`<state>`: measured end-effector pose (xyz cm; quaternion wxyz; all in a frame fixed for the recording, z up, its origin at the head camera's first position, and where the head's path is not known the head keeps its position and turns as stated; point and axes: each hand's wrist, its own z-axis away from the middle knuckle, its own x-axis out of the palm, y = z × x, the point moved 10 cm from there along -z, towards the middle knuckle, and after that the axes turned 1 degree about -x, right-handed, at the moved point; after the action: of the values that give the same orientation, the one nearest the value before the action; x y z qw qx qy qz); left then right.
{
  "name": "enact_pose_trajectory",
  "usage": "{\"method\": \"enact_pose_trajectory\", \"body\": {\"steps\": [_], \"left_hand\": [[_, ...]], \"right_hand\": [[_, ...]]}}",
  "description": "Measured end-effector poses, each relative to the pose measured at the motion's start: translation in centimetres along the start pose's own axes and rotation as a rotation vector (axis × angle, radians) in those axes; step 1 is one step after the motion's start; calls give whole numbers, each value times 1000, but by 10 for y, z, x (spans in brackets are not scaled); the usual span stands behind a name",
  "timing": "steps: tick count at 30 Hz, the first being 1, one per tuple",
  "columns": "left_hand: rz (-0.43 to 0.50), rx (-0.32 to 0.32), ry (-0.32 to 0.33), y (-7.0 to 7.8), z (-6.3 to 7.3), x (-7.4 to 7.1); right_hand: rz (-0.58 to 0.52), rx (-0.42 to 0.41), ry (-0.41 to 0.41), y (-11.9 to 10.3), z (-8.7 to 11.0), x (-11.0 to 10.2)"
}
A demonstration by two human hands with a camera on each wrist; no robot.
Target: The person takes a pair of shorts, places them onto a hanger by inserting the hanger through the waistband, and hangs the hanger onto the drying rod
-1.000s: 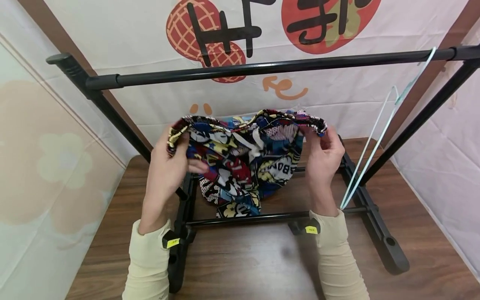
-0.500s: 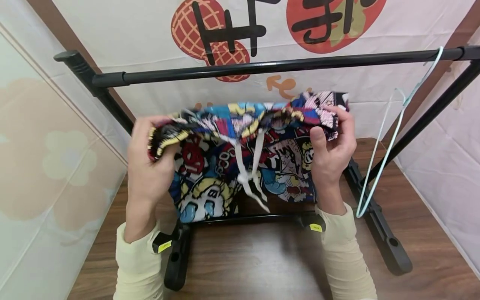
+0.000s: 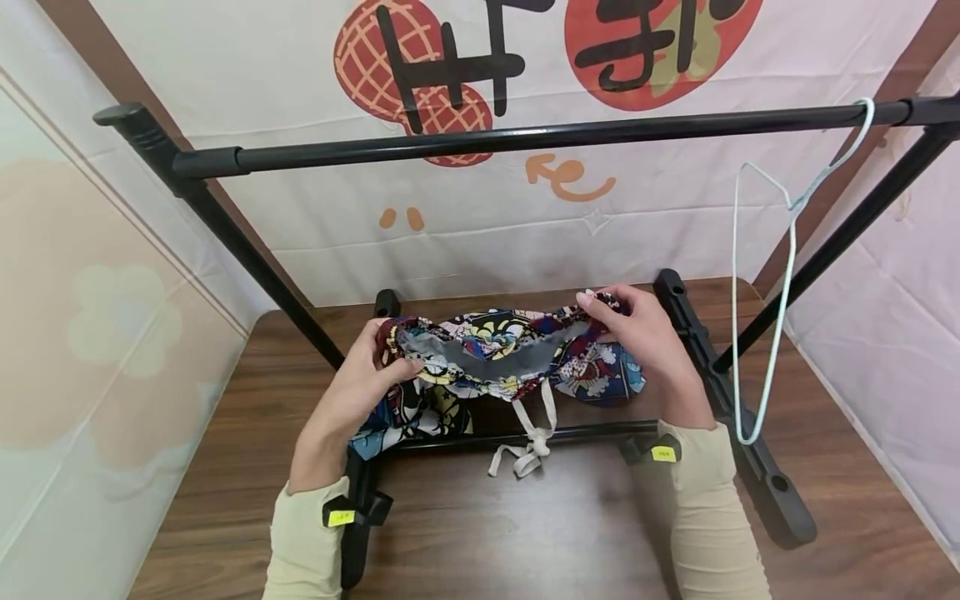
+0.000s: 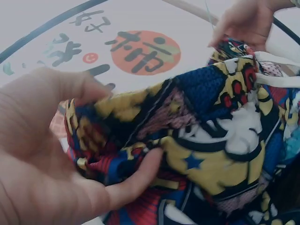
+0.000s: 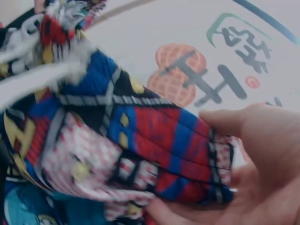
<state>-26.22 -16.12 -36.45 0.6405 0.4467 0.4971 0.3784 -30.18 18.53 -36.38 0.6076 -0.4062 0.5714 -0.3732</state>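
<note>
A pair of multicoloured cartoon-print shorts [image 3: 476, 385] hangs low over the rack's base, between the two hands. The waistband faces up, so the grey inside shows, and a white knotted drawstring [image 3: 537, 443] dangles at the front. My left hand [image 3: 352, 383] pinches the left end of the waistband; in the left wrist view the thumb [image 4: 140, 176] lies along the cloth. At the opposite end my right hand [image 3: 647, 333] grips the gathered waistband between thumb and fingers. The right wrist view shows the right hand [image 5: 260, 145] around the waistband's edge.
A black garment rack bar [image 3: 525, 137] crosses above the hands. From its right end hangs a pale blue hanger [image 3: 786, 283]. The rack's foot [image 3: 750, 450] stands on a brown wooden table [image 3: 480, 525]. A printed cloth backdrop [image 3: 480, 225] stands behind.
Both hands raised and spread the shorts towards me, then lowered them. The waistband has tipped up, showing its inside, and the drawstring hangs lower. The hanger has swung and turned on the bar.
</note>
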Motion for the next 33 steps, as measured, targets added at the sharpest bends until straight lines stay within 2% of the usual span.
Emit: {"method": "enact_pose_trajectory", "body": {"steps": [3, 7, 9, 11, 14, 17, 20, 22, 24, 26, 28, 30, 33], "left_hand": [[24, -1, 72, 1, -1, 1], [-18, 32, 112, 12, -4, 7], [-52, 69, 133, 21, -4, 9], [-107, 95, 165, 27, -4, 10], [-208, 106, 217, 34, -3, 10], [-278, 94, 222, 36, -2, 13], [-314, 99, 232, 38, -1, 13], [-319, 105, 244, 40, 1, 11], [-321, 107, 263, 42, 2, 8], [-322, 111, 268, 44, 3, 7], [-323, 111, 262, 44, 3, 7], [-324, 116, 257, 45, 3, 7], [-327, 117, 246, 46, 4, 7]], "right_hand": [[71, -3, -118, 9, 0, 2], [231, -60, -243, 12, 5, 2], [303, -76, -251, 8, 10, 1], [368, -87, -212, -3, 19, -1], [428, -102, -94, -28, 37, -9], [420, -187, 90, -63, 62, -26], [358, -334, 358, -100, 94, -51], [303, -420, 586, -119, 116, -73], [291, -458, 814, -133, 133, -95], [307, -419, 1001, -139, 143, -116], [368, -305, 1107, -140, 143, -134], [404, -183, 1134, -136, 136, -151], [406, -29, 1090, -125, 120, -170]]}}
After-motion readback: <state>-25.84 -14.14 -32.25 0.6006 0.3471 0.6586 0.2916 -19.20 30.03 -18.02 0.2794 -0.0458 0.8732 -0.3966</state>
